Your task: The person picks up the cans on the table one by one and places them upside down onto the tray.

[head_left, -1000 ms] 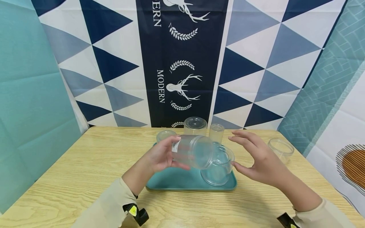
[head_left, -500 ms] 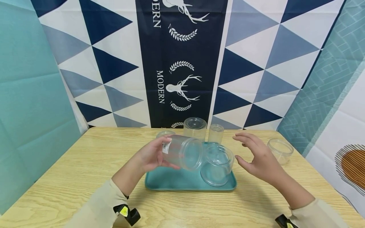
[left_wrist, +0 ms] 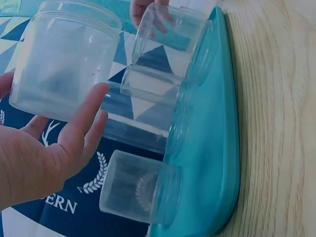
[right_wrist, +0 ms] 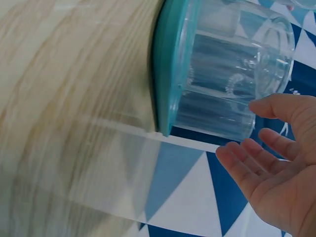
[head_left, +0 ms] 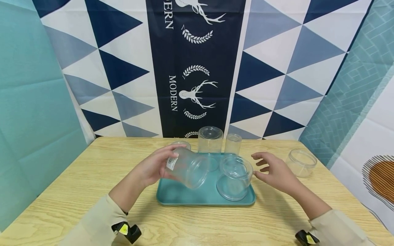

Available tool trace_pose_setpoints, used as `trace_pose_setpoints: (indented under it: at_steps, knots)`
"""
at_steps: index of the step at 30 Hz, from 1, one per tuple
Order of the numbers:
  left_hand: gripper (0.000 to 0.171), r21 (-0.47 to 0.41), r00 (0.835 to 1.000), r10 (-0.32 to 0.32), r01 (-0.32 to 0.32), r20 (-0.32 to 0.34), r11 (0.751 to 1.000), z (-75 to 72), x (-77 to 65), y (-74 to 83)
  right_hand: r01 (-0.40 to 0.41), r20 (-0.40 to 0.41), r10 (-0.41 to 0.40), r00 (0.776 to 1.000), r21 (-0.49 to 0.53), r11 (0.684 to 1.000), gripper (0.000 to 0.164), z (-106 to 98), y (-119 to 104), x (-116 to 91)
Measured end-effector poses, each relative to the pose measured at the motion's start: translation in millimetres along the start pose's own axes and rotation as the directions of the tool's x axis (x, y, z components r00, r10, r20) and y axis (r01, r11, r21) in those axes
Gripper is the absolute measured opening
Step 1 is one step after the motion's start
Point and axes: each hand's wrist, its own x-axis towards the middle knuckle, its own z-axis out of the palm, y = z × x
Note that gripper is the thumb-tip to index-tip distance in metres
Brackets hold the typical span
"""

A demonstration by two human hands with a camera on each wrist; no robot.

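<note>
My left hand (head_left: 150, 167) grips a clear plastic jar (head_left: 188, 168) with a small white label. The jar is tilted above the left half of a teal tray (head_left: 181, 199), its mouth pointing right and down. In the left wrist view, the fingers and thumb curve around the jar's lower part. To the right of the tray my right hand (head_left: 275, 172) hovers with loosely bent fingers, holding nothing. Its fingertips are close to a wide clear jar (head_left: 234, 184) that stands upside down at the tray's front right corner.
Along the back of the tray stand a tall clear jar (head_left: 210, 141) and a narrower one (head_left: 233, 145), both upside down. A small clear jar (head_left: 183, 143) is partly hidden behind the held one. Another clear jar (head_left: 301, 163) stands on the wooden table (head_left: 92, 191) at the right.
My left hand has moved left with the jar, whose mouth now tips further down, away from the jar at the front right. My right hand has drawn slightly right and lowered its fingers.
</note>
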Motion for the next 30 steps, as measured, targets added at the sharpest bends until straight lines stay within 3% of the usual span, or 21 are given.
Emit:
trace_pose_setpoints:
  at_steps: [7, 10, 13, 19, 25, 28, 30]
  knots:
    - [0.045, 0.092, 0.999, 0.005, -0.002, -0.039, 0.996, -2.3, -4.9, 1.9, -0.164, 0.128, 0.156, 0.979, 0.055, 0.985, 0.045, 5, 8, 4]
    - [0.05, 0.162, 0.998, 0.011, 0.0, -0.066, 0.987, -2.3, -6.0, 3.3, -0.246, 0.189, 0.223, 0.956, 0.109, 0.963, 0.045, 8, 13, 5]
    - [0.052, 0.245, 0.997, 0.024, -0.004, -0.079, 0.97, -2.4, -6.7, 4.2, -0.335, 0.235, 0.288, 0.928, 0.196, 0.922, 0.047, 11, 15, 7]
    - [0.055, 0.383, 0.993, 0.049, -0.006, -0.103, 0.924, -1.8, -5.2, 3.6, -0.43, 0.268, 0.352, 0.897, 0.343, 0.835, 0.047, 19, 18, 13]
    - [0.052, 0.482, 0.991, 0.074, -0.012, -0.11, 0.876, 2.5, -2.6, -0.4, -0.52, 0.333, 0.41, 0.849, 0.386, 0.762, 0.048, 30, 23, 19]
    - [0.051, 0.557, 0.989, 0.109, -0.033, -0.103, 0.83, 6.3, -1.3, -2.6, -0.545, 0.366, 0.419, 0.831, 0.386, 0.744, 0.047, 34, 25, 21]
    - [0.051, 0.622, 0.986, 0.14, -0.052, -0.093, 0.781, 9.3, -0.5, -3.9, -0.552, 0.38, 0.418, 0.825, 0.384, 0.74, 0.047, 35, 25, 22]
